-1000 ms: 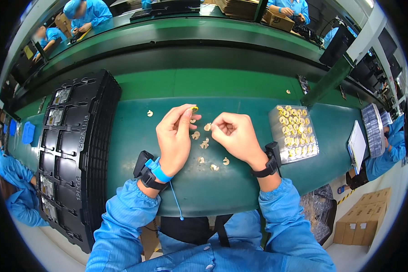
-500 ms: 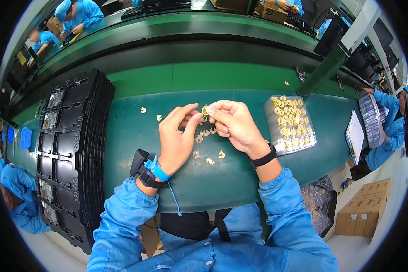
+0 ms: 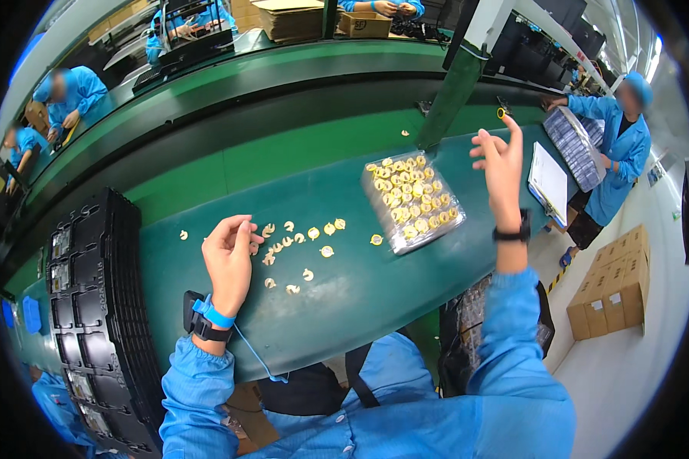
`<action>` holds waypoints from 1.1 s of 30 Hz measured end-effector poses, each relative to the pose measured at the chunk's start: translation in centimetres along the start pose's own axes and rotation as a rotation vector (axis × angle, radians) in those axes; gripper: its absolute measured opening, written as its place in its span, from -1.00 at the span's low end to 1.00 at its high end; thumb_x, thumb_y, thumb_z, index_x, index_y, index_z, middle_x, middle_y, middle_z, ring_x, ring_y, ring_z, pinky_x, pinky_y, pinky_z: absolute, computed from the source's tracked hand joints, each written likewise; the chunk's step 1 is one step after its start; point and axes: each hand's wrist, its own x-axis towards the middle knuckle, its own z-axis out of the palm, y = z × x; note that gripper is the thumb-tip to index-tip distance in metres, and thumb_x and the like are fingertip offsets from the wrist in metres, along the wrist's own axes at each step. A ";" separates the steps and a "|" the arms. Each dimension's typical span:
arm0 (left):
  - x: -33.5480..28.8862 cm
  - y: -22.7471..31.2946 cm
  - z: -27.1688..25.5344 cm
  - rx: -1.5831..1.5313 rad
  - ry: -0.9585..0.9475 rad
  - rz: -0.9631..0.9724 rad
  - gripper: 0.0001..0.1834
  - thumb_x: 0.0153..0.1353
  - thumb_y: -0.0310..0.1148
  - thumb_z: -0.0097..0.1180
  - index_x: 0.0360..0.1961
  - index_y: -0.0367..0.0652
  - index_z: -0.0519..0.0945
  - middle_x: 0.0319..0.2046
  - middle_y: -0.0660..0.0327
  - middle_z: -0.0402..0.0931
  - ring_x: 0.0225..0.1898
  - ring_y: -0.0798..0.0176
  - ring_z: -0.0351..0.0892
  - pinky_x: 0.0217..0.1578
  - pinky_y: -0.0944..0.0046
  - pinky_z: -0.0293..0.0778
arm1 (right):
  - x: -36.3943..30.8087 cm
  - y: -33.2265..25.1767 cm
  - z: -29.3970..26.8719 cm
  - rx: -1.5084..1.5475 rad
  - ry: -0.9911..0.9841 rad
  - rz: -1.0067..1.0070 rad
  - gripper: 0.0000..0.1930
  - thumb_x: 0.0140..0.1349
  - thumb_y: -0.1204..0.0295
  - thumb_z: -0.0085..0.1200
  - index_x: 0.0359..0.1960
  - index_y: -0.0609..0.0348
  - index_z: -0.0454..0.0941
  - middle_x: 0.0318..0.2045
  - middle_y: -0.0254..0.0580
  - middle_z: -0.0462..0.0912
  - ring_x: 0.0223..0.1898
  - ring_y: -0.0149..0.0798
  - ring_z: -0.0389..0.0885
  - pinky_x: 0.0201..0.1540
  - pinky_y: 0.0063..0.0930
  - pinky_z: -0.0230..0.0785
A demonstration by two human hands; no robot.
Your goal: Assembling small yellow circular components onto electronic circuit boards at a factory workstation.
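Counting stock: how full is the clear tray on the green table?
Nearly full. The clear tray shows yellow parts in almost all its pockets; more parts lie loose beside it on the green table.

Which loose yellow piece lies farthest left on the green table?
The lone yellow piece left of the left hand, apart from the cluster.
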 end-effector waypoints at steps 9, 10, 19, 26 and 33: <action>-0.4 0.6 0.9 -0.022 -0.078 -0.090 -0.80 0.47 -0.42 0.12 -0.09 -0.38 0.65 -0.31 0.15 0.67 -0.37 0.33 0.70 -0.39 0.40 0.56 | 17.3 24.9 4.2 -0.547 -0.105 -0.162 -0.14 0.26 0.30 0.27 0.51 0.02 0.00 -0.01 0.35 0.68 0.05 0.39 0.63 0.09 0.04 0.51; -0.4 0.7 1.0 -0.023 -0.071 -0.085 -0.80 0.47 -0.42 0.12 -0.09 -0.38 0.65 -0.31 0.15 0.67 -0.37 0.33 0.70 -0.39 0.40 0.56 | 18.2 25.8 4.1 -0.543 -0.106 -0.170 -0.14 0.26 0.30 0.27 0.51 0.02 0.00 -0.01 0.35 0.68 0.05 0.39 0.63 0.09 0.04 0.51; -1.4 1.3 0.9 -0.094 -0.122 -0.120 -0.82 0.45 -0.48 0.10 -0.08 -0.39 0.65 -0.28 0.12 0.69 -0.34 0.31 0.72 -0.37 0.38 0.58 | 14.7 17.2 -0.8 -0.427 0.370 -0.098 0.02 0.06 0.36 0.45 0.52 0.10 0.04 -0.06 0.14 0.69 -0.06 0.06 0.71 -0.03 -0.18 0.56; -2.4 1.6 0.8 -0.087 -0.275 -0.130 -0.83 0.42 -0.49 0.13 -0.08 -0.38 0.66 -0.32 0.11 0.71 -0.36 0.29 0.74 -0.34 0.35 0.63 | -6.2 3.4 -6.1 0.233 0.095 0.090 -0.08 0.35 0.52 0.25 0.58 0.15 -0.17 -0.05 0.05 0.70 -0.08 -0.22 0.71 0.02 -0.35 0.57; -3.2 3.2 1.1 0.009 -0.400 0.437 -0.34 0.16 -0.58 0.37 0.32 -0.28 0.49 0.14 -0.06 0.63 0.04 0.10 0.74 -0.11 0.23 0.73 | -16.2 -9.2 11.2 0.449 -0.529 0.084 0.17 0.19 0.65 0.35 0.61 -0.07 -0.34 0.07 0.20 0.63 0.12 -0.10 0.67 0.22 -0.23 0.53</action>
